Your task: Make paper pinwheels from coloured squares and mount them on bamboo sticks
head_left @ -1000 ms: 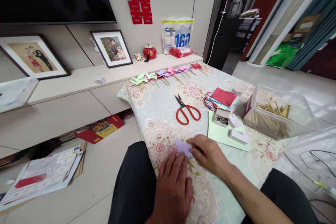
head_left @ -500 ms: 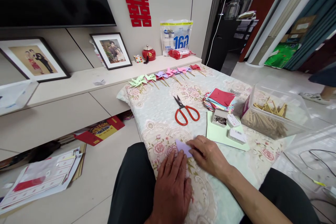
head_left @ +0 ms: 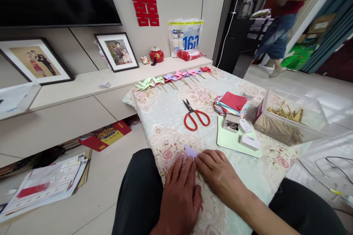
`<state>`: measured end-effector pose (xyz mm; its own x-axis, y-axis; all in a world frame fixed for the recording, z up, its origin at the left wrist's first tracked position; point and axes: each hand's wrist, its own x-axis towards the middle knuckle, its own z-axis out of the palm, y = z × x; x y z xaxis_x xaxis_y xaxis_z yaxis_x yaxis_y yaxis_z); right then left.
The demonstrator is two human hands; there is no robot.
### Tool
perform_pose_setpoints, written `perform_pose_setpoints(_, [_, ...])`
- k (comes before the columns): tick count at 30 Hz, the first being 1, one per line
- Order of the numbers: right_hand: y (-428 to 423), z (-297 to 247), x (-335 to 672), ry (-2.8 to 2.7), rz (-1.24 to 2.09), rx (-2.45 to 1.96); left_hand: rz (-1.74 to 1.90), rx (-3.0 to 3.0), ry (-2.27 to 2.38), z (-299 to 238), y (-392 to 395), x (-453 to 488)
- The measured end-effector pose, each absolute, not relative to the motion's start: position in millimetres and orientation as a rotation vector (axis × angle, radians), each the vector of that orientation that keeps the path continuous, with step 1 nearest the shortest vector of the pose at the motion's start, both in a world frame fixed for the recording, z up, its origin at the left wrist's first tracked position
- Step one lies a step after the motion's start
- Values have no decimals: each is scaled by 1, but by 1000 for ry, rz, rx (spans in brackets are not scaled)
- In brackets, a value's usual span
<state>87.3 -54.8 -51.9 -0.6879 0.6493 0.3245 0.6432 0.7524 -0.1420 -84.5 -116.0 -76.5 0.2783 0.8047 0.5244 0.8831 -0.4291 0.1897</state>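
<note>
A small lilac paper (head_left: 191,151) lies on the floral cloth of the table (head_left: 171,117), mostly covered by my fingers. My left hand (head_left: 180,194) rests flat on the cloth, its fingertips on the paper's near edge. My right hand (head_left: 219,174) lies beside it, fingers stretched out and pressing the paper's right side. Red-handled scissors (head_left: 196,115) lie open farther up the table.
A stack of coloured paper squares (head_left: 231,104), a pale green sheet (head_left: 234,141) with small boxes, and a clear tub of wooden sticks (head_left: 289,117) sit at the right. Several paper pinwheels (head_left: 172,78) line the far edge. Another person (head_left: 281,25) walks at the back right.
My right hand has slid left over the lilac paper, covering more of it. A person has walked into view at the back right.
</note>
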Motion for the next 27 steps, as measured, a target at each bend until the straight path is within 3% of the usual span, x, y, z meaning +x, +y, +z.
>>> perform_pose_setpoints(13, [-71,-54,95,-2675,-94,-1098,-834,-2445,-1550,-70,-114,-90])
perform_pose_setpoints(21, [-68,-55,107,-2691,26,-1075,-608,-2538,-1490,-67,-114,-104])
perform_pose_setpoints(27, [-63,-47,107,-2646,165,-1016,-722,-2496,-1542,-68,-114,-100])
